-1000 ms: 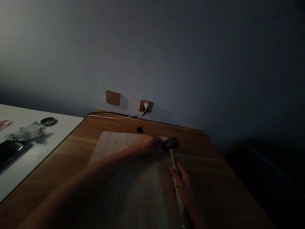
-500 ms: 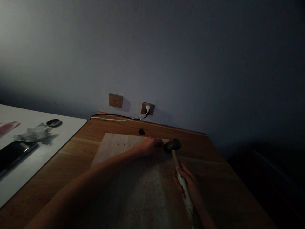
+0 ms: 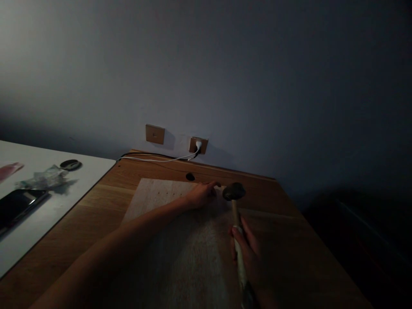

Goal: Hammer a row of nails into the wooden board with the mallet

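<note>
Lower centre: right hand (image 3: 246,246) closed round the pale wooden handle of the hammer (image 3: 236,216). Its long axis runs near to far, with the rounded dark head at the far end, mid-frame. Just left of the head: left hand (image 3: 201,195), fingers on the pale flat board (image 3: 167,240); too dim to tell whether they pinch anything. Grained wooden desk (image 3: 96,206) beneath.

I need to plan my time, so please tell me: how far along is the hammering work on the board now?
Done: a short row of small dark marks lies near the far edge of the board; it is too dim to tell nails from holes. In hand: the left hand rests at the row's right end, and the right hand grips the hammer, its head beside those fingers. Left: probably the strike there.
</note>
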`<action>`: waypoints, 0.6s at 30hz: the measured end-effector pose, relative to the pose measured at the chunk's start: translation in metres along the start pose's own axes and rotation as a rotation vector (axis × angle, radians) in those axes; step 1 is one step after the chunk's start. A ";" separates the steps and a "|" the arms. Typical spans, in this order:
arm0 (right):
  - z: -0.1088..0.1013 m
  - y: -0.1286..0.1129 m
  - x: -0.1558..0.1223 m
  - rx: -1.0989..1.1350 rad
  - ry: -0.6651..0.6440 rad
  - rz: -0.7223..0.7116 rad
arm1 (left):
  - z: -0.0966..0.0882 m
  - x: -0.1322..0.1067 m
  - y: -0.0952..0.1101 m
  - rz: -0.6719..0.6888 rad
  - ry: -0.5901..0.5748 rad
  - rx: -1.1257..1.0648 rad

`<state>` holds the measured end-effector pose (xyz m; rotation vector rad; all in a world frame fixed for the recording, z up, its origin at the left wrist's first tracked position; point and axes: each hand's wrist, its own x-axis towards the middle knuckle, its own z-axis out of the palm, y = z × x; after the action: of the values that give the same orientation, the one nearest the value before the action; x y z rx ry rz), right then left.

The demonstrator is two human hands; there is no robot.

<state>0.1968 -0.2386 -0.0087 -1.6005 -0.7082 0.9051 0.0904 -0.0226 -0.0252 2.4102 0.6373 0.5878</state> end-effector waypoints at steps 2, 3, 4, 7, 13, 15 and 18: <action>0.002 0.001 -0.002 0.030 -0.005 -0.025 | 0.000 0.000 0.000 -0.001 -0.006 -0.023; 0.002 0.002 -0.002 0.036 -0.018 -0.028 | 0.000 0.000 0.000 0.003 -0.008 -0.030; 0.002 0.002 -0.002 0.038 -0.030 -0.033 | 0.000 0.000 0.000 0.007 -0.005 -0.036; 0.001 0.001 0.000 0.031 -0.105 -0.042 | 0.000 0.000 0.000 0.030 0.018 -0.039; 0.000 -0.006 0.004 0.137 -0.173 0.004 | 0.002 0.000 -0.005 0.036 0.014 -0.058; 0.002 -0.010 0.007 0.143 -0.208 -0.003 | 0.003 0.000 -0.006 0.041 0.004 -0.068; 0.006 -0.012 0.012 0.150 -0.235 -0.028 | 0.004 0.001 -0.007 0.036 0.017 -0.034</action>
<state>0.1985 -0.2235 0.0001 -1.3626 -0.8036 1.1113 0.0908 -0.0188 -0.0320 2.3917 0.5881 0.6298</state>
